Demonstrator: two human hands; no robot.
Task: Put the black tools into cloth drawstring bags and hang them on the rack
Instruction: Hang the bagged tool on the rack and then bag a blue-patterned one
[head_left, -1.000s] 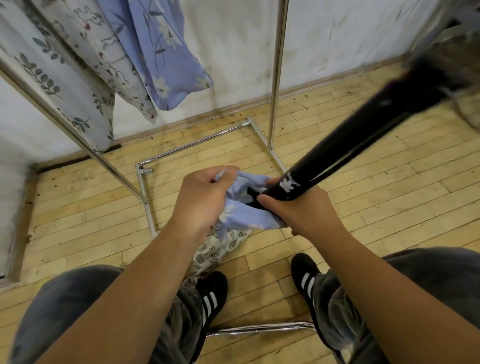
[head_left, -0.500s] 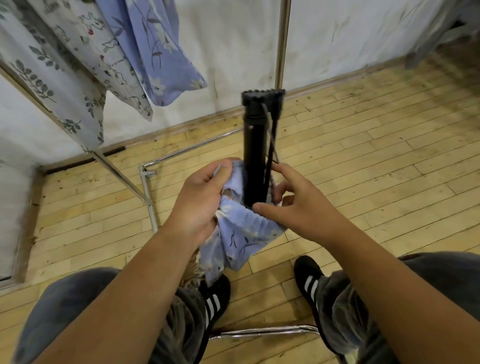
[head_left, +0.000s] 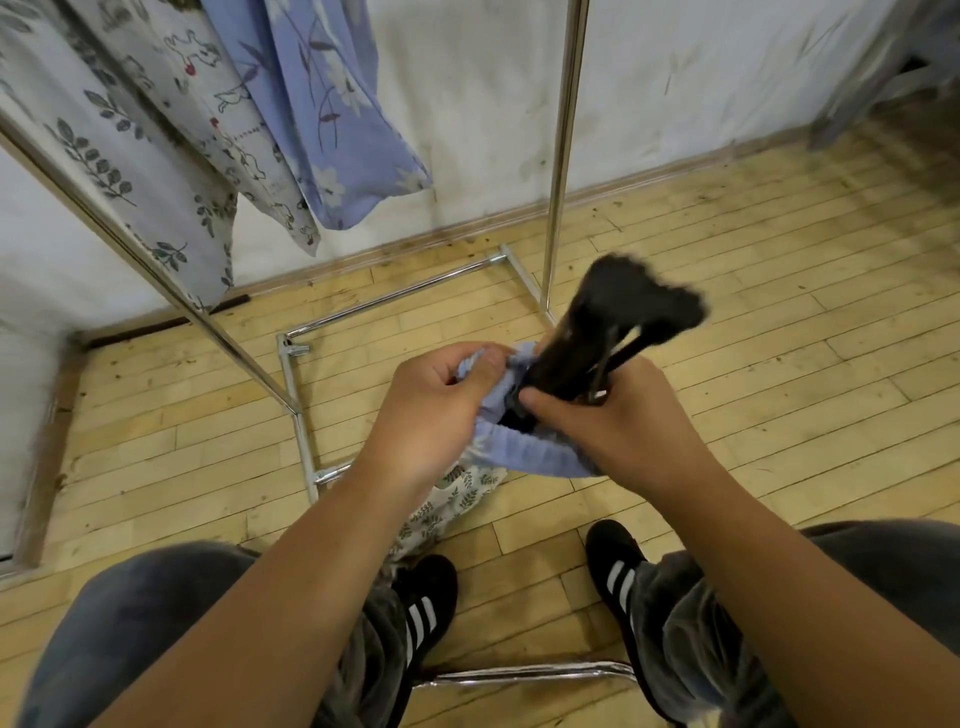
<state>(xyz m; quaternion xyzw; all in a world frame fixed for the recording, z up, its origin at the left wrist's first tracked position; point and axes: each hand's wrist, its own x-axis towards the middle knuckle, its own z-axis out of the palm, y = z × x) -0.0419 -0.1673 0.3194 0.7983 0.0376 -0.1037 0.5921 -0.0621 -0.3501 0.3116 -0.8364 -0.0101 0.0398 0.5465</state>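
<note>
A long black tool (head_left: 597, 332) stands partly inside a blue cloth drawstring bag (head_left: 524, 452); its blurred top leans to the right, and its lower part is hidden in the cloth. My left hand (head_left: 436, 410) pinches the bag's bunched mouth on the left. My right hand (head_left: 618, 421) grips the tool's shaft at the bag's opening. A white bag with a leaf print (head_left: 452, 504) hangs below my hands, partly hidden. The metal rack (head_left: 561, 135) stands just ahead.
Three filled cloth bags hang from the rack at the upper left: a leaf-print one (head_left: 104, 135), a white patterned one (head_left: 218, 119), a blue floral one (head_left: 332, 109). The rack's base bars (head_left: 296, 405) lie on the wooden floor. A chrome bar (head_left: 524, 673) runs between my shoes.
The tool swung from pointing up-right to upright, then sank deeper into the blue bag and now tilts right. My right hand shifted up to the bag's mouth.
</note>
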